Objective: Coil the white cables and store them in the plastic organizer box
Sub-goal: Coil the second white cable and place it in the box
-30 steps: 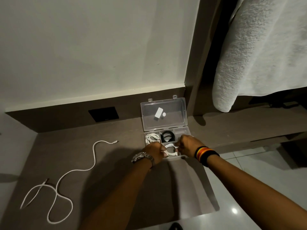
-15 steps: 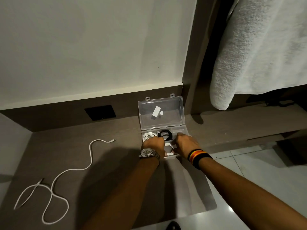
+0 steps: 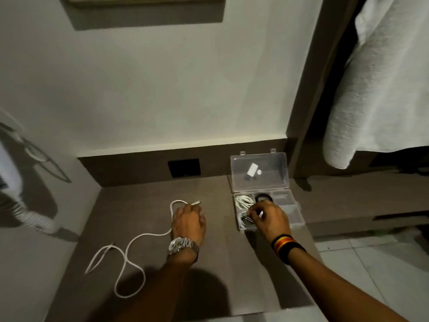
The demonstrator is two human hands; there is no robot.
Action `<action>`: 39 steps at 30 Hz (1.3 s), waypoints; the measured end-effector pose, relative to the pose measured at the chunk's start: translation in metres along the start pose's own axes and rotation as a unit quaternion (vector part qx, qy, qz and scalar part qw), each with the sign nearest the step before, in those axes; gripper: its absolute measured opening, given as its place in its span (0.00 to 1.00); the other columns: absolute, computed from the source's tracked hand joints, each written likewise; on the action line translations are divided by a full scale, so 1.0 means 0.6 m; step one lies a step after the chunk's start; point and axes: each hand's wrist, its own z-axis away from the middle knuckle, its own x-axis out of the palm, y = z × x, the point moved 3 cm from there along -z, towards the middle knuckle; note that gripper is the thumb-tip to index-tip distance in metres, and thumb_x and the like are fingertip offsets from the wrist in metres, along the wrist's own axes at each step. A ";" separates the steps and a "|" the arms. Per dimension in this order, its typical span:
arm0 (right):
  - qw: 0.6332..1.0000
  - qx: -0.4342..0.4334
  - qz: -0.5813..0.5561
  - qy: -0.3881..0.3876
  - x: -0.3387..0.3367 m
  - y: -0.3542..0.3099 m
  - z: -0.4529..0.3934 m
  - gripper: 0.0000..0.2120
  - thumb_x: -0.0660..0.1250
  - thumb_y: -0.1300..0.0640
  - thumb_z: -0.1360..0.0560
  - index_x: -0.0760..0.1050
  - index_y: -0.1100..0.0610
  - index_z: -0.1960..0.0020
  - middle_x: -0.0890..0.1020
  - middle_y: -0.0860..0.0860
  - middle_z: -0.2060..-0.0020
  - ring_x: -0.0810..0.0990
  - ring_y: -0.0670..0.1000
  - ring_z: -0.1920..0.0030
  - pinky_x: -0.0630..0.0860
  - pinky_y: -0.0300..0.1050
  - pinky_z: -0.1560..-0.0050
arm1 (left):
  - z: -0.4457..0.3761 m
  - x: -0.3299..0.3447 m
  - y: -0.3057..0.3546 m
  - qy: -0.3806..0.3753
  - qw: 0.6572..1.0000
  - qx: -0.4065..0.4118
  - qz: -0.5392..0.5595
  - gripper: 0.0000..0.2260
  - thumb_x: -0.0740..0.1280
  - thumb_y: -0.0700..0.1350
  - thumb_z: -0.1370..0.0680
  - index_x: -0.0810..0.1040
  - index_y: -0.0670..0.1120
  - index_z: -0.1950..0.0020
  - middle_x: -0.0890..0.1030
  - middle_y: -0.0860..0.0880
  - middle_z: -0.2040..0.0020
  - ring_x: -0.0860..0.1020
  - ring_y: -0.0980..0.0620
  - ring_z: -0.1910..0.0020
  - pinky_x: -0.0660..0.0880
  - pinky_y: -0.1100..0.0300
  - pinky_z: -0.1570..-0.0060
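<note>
A clear plastic organizer box (image 3: 293, 213) stands open at the back right of the brown table, its lid (image 3: 274, 182) leaning against the wall. One coiled white cable (image 3: 243, 201) and a black coil (image 3: 263, 196) lie in the back compartments. My right hand (image 3: 270, 219) is over the front left compartment, fingers pinched on another coiled white cable (image 3: 245, 221) there. A long loose white cable (image 3: 130, 249) snakes across the table to the left. My left hand (image 3: 188, 225) rests over it near its plug end (image 3: 196, 202); its fingers are hidden.
A black socket plate (image 3: 184, 167) sits in the back panel. A small white adapter (image 3: 252, 169) shows at the lid. A white towel (image 3: 376, 77) hangs at the right above a lower shelf. The table's front edge (image 3: 232, 314) meets tiled floor (image 3: 371, 263).
My left hand has left the box and moved left onto the loose cable's plug end. My right hand stays at the front compartment. The view has shifted left.
</note>
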 end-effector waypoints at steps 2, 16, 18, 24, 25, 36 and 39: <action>0.999 0.009 -0.049 -0.017 0.033 -0.050 0.013 0.05 0.73 0.48 0.25 0.84 0.49 0.57 0.85 0.48 0.60 0.83 0.51 0.61 0.79 0.46 0.58 | 0.007 -0.007 -0.078 -0.009 0.996 -0.047 -0.069 0.14 0.64 0.51 0.24 0.80 0.49 0.42 0.81 0.46 0.44 0.76 0.43 0.45 0.73 0.50 0.44; 0.832 0.246 -0.449 -0.212 0.332 -0.262 -0.016 0.13 0.71 0.57 0.22 0.74 0.57 0.64 0.74 0.55 0.72 0.70 0.50 0.77 0.67 0.36 0.76 | 0.118 0.069 -0.241 0.016 0.998 0.059 -0.009 0.13 0.59 0.48 0.29 0.84 0.48 0.60 0.83 0.47 0.62 0.82 0.41 0.62 0.80 0.49 0.55; 0.805 0.242 -0.494 -0.221 0.346 -0.295 -0.027 0.09 0.69 0.61 0.21 0.77 0.60 0.60 0.78 0.57 0.68 0.76 0.50 0.75 0.73 0.38 0.74 | 0.125 0.051 -0.254 0.061 0.996 0.059 0.014 0.13 0.61 0.46 0.28 0.86 0.47 0.57 0.84 0.47 0.60 0.83 0.42 0.61 0.81 0.49 0.55; 0.871 0.100 -0.439 -0.195 0.253 -0.366 0.018 0.11 0.68 0.56 0.20 0.80 0.58 0.60 0.69 0.44 0.81 0.67 0.48 0.78 0.67 0.44 0.72 | 0.087 -0.097 -0.281 0.105 0.990 -0.034 0.090 0.18 0.61 0.44 0.20 0.75 0.49 0.30 0.79 0.47 0.34 0.77 0.44 0.36 0.75 0.48 0.37; 0.887 0.069 -0.411 -0.199 0.218 -0.376 0.038 0.11 0.69 0.56 0.20 0.82 0.58 0.60 0.69 0.43 0.81 0.67 0.47 0.77 0.66 0.42 0.73 | 0.077 -0.126 -0.275 0.099 0.989 -0.016 0.111 0.21 0.63 0.44 0.20 0.71 0.50 0.26 0.75 0.48 0.29 0.73 0.45 0.31 0.71 0.48 0.33; 0.926 -0.041 -0.374 0.013 -0.050 -0.383 0.163 0.05 0.77 0.56 0.27 0.87 0.57 0.55 0.89 0.50 0.58 0.86 0.44 0.56 0.78 0.40 0.50 | 0.083 -0.321 -0.184 -0.141 0.809 0.015 0.570 0.17 0.61 0.54 0.18 0.75 0.46 0.62 0.73 0.52 0.74 0.75 0.53 0.75 0.79 0.56 0.63; 0.933 -0.036 -0.356 0.026 -0.066 -0.370 0.198 0.05 0.74 0.54 0.24 0.87 0.54 0.50 0.87 0.47 0.58 0.84 0.45 0.53 0.76 0.37 0.51 | 0.091 -0.358 -0.155 -0.221 0.641 -0.017 0.735 0.11 0.62 0.50 0.17 0.76 0.46 0.56 0.69 0.53 0.72 0.68 0.56 0.76 0.72 0.62 0.74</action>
